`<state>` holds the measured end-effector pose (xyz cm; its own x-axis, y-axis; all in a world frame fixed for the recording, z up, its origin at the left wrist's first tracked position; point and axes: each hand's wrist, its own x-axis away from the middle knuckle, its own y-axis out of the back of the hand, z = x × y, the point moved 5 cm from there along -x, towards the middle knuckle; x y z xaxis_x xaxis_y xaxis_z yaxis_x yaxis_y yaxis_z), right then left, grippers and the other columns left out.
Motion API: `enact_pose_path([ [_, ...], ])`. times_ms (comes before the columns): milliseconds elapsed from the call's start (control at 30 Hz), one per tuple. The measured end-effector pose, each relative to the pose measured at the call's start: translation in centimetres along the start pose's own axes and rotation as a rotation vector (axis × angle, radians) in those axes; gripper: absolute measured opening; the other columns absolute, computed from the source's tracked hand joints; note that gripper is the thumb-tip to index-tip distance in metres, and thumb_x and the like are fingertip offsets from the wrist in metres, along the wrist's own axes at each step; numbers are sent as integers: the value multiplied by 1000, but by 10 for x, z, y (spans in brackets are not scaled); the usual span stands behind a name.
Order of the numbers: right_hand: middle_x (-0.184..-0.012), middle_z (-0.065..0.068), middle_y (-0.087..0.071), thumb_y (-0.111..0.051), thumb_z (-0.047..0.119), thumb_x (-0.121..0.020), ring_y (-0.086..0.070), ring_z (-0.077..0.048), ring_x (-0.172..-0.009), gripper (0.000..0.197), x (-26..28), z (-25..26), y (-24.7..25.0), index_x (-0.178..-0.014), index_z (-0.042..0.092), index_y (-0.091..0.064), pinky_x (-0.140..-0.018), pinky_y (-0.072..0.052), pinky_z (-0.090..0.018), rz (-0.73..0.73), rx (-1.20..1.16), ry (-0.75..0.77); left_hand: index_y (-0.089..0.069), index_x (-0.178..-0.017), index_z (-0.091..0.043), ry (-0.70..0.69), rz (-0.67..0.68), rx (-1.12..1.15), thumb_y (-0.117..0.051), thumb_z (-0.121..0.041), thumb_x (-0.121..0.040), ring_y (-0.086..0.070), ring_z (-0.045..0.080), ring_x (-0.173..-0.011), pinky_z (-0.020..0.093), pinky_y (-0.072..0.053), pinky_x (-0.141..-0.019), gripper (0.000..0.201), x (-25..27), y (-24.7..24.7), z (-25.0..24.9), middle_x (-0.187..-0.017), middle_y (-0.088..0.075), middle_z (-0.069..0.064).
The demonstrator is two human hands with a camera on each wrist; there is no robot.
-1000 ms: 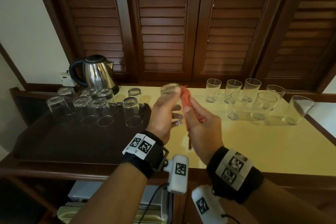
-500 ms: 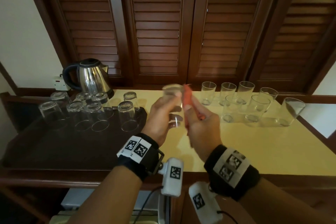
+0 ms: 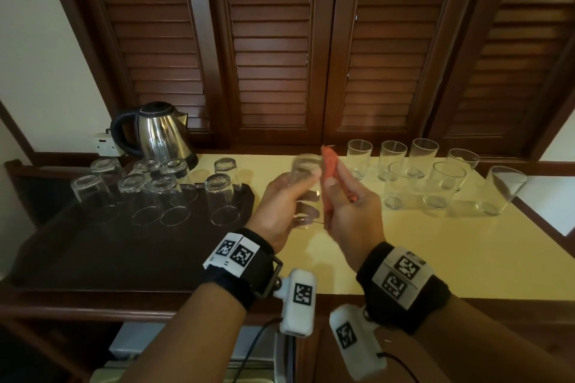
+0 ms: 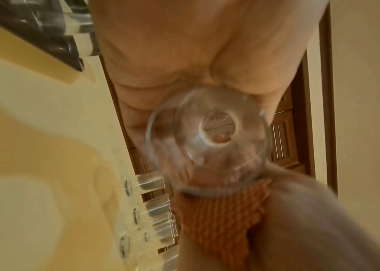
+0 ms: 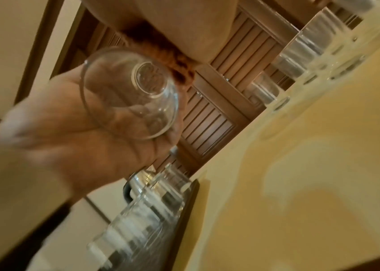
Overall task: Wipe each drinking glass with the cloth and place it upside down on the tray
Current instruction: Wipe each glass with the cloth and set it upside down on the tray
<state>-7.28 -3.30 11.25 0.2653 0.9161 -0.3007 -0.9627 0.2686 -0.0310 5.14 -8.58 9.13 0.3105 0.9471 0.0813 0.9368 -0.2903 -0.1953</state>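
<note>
My left hand (image 3: 284, 200) grips a clear drinking glass (image 3: 306, 176) above the counter, base up and mouth towards me; the left wrist view looks into its mouth (image 4: 208, 141). My right hand (image 3: 350, 205) pinches an orange cloth (image 3: 329, 166) and presses it against the glass's right side (image 5: 128, 91). The cloth (image 4: 221, 212) lies along the glass rim. Several wiped glasses (image 3: 219, 200) stand upside down on the dark tray (image 3: 93, 246) at the left. Several upright glasses (image 3: 443, 183) stand on the yellow counter at the right.
A steel kettle (image 3: 160, 132) stands behind the tray by a wall socket (image 3: 105, 143). Louvered wooden doors (image 3: 273, 40) close off the back. The yellow counter (image 3: 451, 252) ends at a wooden edge in front of me.
Both hands with the glass and cloth have stayed above the counter's middle. The cloth has shifted slightly along the glass's side. The head view has tilted a little.
</note>
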Motion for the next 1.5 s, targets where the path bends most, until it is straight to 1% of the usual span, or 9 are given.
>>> enact_pose_path([
  [100,-84,17,-71,-53,20,-105,-59,-4,-51,43,12,2,-8,-140,42,-43,-44,-49,-23,99,50,10,-63,-134,-20,41,-25,35,-50,-65,-99,-72,30,-96,39,-56,-78,58,1,4,1,-118,-74,19],
  [233,-81,22,-66,-53,23,-105,-60,0,-71,39,-6,-2,6,-140,39,-54,-66,-52,-22,-21,3,-3,-66,-127,-18,8,47,0,-66,-55,-96,-69,30,-93,40,-55,-77,48,0,0,0,-118,-70,20],
  [400,-108,4,-70,-55,25,-104,-61,-6,-75,42,4,-3,-5,-144,36,-49,-57,-51,-17,26,71,7,-62,-132,-20,32,28,-20,-49,-61,-103,-74,29,-98,42,-57,-81,52,0,2,-7,-111,-75,13],
  [600,-73,12,-70,-55,20,-104,-52,-5,-48,43,18,12,-9,-142,39,-46,-44,-47,-22,69,27,24,-64,-135,-23,-55,-22,-2,-57,-71,-94,-70,32,-102,46,-56,-86,63,2,8,-9,-124,-71,20],
  [1000,-99,6,-74,-58,20,-102,-60,11,-61,41,-6,7,4,-143,23,-54,-59,-50,-8,-35,4,-56,-56,-129,-12,49,94,-32,-61,-50,-101,-69,29,-90,37,-54,-78,48,11,4,-4,-109,-70,19],
  [1100,-68,18,-68,-55,20,-104,-54,-2,-51,43,9,12,-11,-144,35,-48,-49,-48,-15,59,74,10,-63,-134,-14,-25,18,-13,-65,-65,-91,-70,28,-94,35,-55,-76,66,7,10,-8,-118,-71,23],
  [1267,-75,21,-65,-57,24,-103,-58,0,-64,37,-7,1,0,-138,34,-60,-60,-52,-22,-28,-30,-99,-63,-123,-15,15,69,-15,-62,-46,-102,-71,27,-88,37,-55,-75,38,9,7,-5,-109,-70,20],
  [1400,-60,10,-63,-57,22,-103,-51,-12,-46,43,14,8,-13,-141,41,-48,-41,-48,-26,77,6,-53,-71,-126,-19,-46,-49,-12,-63,-71,-88,-71,32,-99,39,-55,-77,64,5,10,-9,-119,-72,20],
  [1500,-102,5,-76,-59,24,-102,-66,-4,-73,38,-2,-3,0,-139,35,-57,-76,-61,-32,-33,-27,-99,-63,-125,-19,41,72,-38,-58,-51,-102,-70,30,-93,39,-56,-79,40,7,4,-5,-112,-70,18],
])
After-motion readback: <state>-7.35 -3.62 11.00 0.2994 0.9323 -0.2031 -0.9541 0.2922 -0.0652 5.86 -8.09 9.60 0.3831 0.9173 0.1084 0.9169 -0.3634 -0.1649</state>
